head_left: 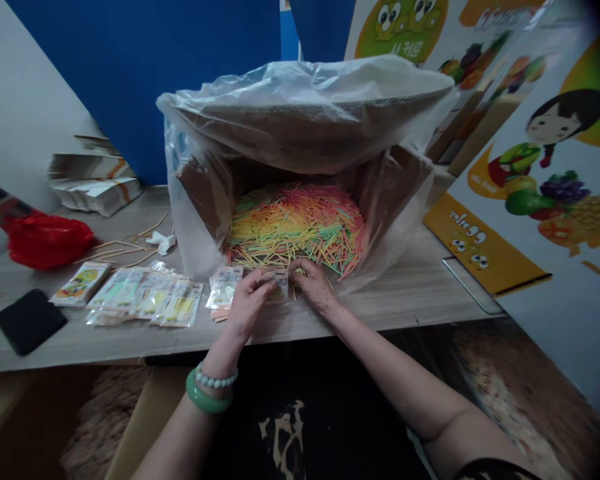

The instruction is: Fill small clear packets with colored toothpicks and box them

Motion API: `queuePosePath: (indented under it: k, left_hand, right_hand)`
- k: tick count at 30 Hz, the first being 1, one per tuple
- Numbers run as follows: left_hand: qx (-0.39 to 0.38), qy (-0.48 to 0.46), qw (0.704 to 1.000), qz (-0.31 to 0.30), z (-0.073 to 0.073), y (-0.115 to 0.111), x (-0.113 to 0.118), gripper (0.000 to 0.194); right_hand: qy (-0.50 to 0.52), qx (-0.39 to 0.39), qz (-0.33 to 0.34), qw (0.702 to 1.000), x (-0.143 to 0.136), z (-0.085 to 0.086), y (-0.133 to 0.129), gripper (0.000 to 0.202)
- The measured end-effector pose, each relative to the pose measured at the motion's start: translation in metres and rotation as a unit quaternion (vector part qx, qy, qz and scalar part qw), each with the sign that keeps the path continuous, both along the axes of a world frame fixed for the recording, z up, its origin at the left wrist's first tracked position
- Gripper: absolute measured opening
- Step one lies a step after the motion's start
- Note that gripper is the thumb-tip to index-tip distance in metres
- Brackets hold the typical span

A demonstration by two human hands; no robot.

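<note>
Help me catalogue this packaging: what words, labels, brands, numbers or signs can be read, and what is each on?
Rear printed carton: Korean lettering on the green emblem, perhaps "시 커르", too blurred to be sure; white lettering on its orange patch, unreadable.
Near printed carton: white stylised lettering on its orange band, too distorted to read.
Row of clear sachets and small sachet in the left hand: print too small.
No number is legible.

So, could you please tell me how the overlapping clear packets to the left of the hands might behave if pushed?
The packets are probably floppy around the edges, since their clear film looks thin. They may slide over one another, as they lie overlapped with shiny surfaces. Each is likely light, seeming to hold only slim sticks.
</note>
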State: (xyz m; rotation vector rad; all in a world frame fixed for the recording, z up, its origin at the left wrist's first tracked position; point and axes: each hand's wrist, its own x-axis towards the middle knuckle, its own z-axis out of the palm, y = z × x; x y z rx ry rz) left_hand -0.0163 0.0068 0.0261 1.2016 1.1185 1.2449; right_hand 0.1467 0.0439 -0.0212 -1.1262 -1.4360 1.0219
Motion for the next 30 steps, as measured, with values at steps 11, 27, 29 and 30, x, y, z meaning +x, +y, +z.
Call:
queuePosePath:
  k: [11, 27, 29, 30]
  left_hand:
    - [-0.182, -0.167, 0.969, -0.026, -0.017, -0.013, -0.014, 0.05]
    - [-0.105, -0.052, 0.993, 0.006, -0.028, -0.023, -0.012, 0.028]
    - [-0.066, 0.0, 0.998, -0.004, -0.028, -0.023, -0.014, 0.027]
    - [-0.053, 0.024, 0.998, -0.009, -0.028, -0.023, -0.015, 0.026]
  right_hand:
    - [-0.1, 0.024, 0.02, 0.995, -0.004, 0.0, -0.003, 0.016]
    - [0.16, -0.104, 0.006, 0.982, -0.02, 0.043, -0.006, 0.018]
    - [0.158, -0.094, 0.015, 0.983, -0.023, 0.049, -0.009, 0.019]
    - [0.156, -0.089, 0.022, 0.984, -0.025, 0.051, -0.01, 0.019]
